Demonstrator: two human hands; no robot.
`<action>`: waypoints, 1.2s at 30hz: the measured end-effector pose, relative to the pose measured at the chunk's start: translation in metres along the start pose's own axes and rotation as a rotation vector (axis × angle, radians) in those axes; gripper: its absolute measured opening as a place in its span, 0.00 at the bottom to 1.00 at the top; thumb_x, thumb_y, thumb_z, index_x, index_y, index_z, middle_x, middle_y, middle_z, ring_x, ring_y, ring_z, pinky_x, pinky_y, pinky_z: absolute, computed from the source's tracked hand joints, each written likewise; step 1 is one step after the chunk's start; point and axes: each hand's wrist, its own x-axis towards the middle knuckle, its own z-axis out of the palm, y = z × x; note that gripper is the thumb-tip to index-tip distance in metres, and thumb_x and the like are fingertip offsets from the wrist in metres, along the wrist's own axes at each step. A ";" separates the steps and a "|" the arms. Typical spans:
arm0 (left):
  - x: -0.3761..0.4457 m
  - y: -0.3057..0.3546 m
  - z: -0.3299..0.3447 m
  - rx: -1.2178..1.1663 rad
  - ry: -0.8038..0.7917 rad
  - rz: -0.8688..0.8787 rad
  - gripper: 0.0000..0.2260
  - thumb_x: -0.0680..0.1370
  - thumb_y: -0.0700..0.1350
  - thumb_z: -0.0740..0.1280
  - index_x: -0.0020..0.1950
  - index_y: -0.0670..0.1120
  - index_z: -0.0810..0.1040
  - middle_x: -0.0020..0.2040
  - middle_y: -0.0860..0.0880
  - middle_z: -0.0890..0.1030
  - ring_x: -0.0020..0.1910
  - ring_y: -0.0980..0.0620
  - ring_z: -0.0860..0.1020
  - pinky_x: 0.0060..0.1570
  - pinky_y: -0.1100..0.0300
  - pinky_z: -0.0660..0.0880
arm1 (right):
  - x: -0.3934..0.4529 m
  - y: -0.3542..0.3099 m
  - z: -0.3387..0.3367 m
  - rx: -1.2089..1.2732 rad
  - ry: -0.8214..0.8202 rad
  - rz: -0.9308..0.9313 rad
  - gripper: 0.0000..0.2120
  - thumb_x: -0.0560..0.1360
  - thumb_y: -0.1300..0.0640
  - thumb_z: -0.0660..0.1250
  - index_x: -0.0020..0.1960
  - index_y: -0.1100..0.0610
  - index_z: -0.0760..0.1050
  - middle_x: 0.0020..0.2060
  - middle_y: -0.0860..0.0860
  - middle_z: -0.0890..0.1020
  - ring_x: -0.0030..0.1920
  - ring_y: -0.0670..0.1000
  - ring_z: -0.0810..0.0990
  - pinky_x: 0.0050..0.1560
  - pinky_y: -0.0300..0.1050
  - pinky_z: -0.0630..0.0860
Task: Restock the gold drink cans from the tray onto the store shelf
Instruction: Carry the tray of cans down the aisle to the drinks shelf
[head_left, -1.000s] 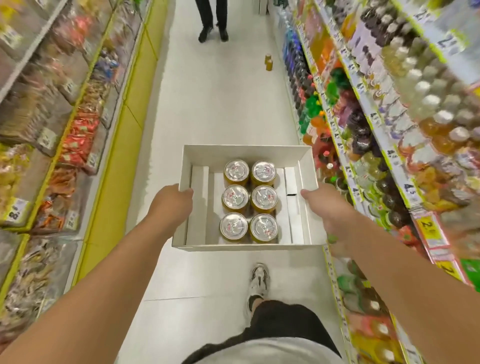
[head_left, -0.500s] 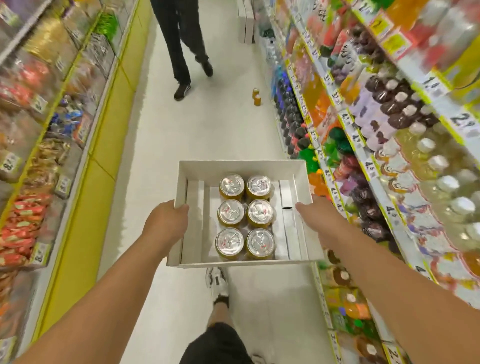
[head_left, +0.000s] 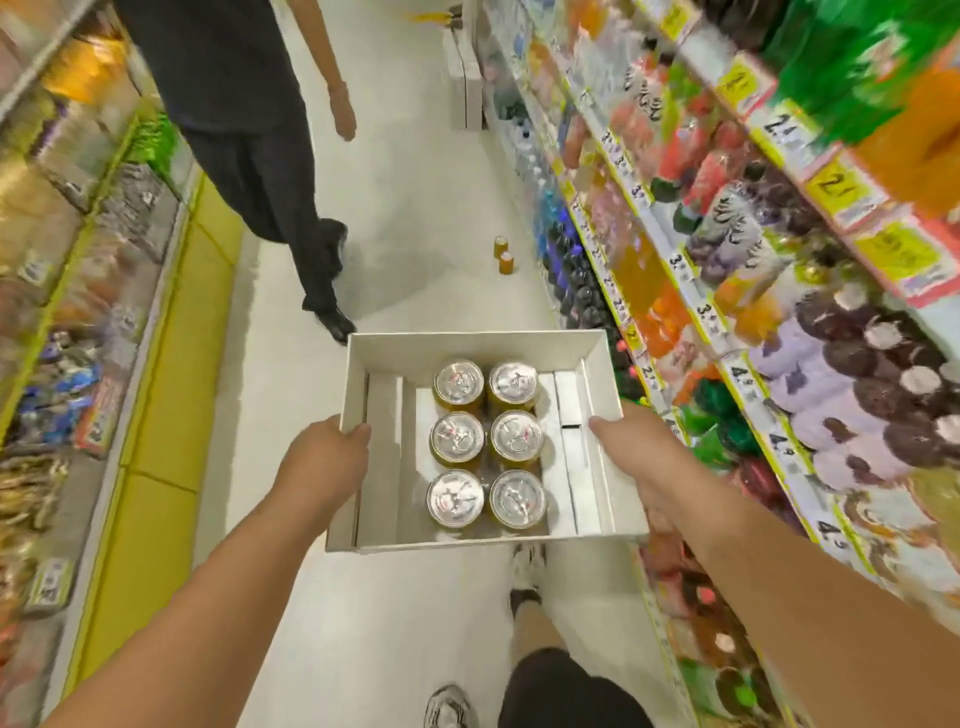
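Observation:
A white cardboard tray (head_left: 467, 345) is carried in front of me at waist height over the aisle floor. Several gold drink cans (head_left: 485, 439) with silver tops stand in it in two columns near its middle. My left hand (head_left: 319, 460) grips the tray's left wall, thumb over the rim. My right hand (head_left: 641, 457) grips the right wall the same way. Two more gold cans (head_left: 503, 255) stand on the floor ahead by the foot of the right shelf (head_left: 727, 358), which is full of drink bottles.
A person in dark clothes (head_left: 270, 171) walks toward me on the left half of the aisle, one shoe close to the tray's far left corner. Snack shelves (head_left: 78, 291) line the left. White boxes (head_left: 465, 88) stand far ahead on the right.
I have walked forward along the aisle with the tray. The person in dark clothes has come much closer, and the two floor cans are nearer. My grip on the tray is unchanged.

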 end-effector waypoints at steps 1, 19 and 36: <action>0.020 0.015 0.000 0.014 0.006 -0.009 0.11 0.81 0.50 0.59 0.55 0.46 0.76 0.46 0.45 0.80 0.45 0.42 0.79 0.42 0.54 0.74 | 0.022 -0.015 -0.001 -0.004 -0.003 0.000 0.21 0.79 0.55 0.63 0.72 0.56 0.71 0.64 0.57 0.78 0.60 0.61 0.78 0.60 0.52 0.76; 0.363 0.253 0.008 0.059 0.005 -0.088 0.20 0.83 0.51 0.57 0.69 0.41 0.74 0.61 0.38 0.78 0.58 0.37 0.77 0.53 0.52 0.73 | 0.355 -0.272 -0.023 -0.162 -0.013 -0.014 0.18 0.81 0.57 0.62 0.68 0.65 0.71 0.61 0.64 0.78 0.49 0.55 0.74 0.45 0.45 0.72; 0.683 0.407 -0.060 0.010 -0.090 -0.048 0.14 0.82 0.50 0.58 0.60 0.47 0.79 0.46 0.47 0.82 0.43 0.44 0.80 0.40 0.56 0.73 | 0.590 -0.506 0.043 -0.024 0.037 0.081 0.17 0.81 0.58 0.62 0.69 0.57 0.74 0.63 0.55 0.79 0.59 0.56 0.77 0.58 0.47 0.73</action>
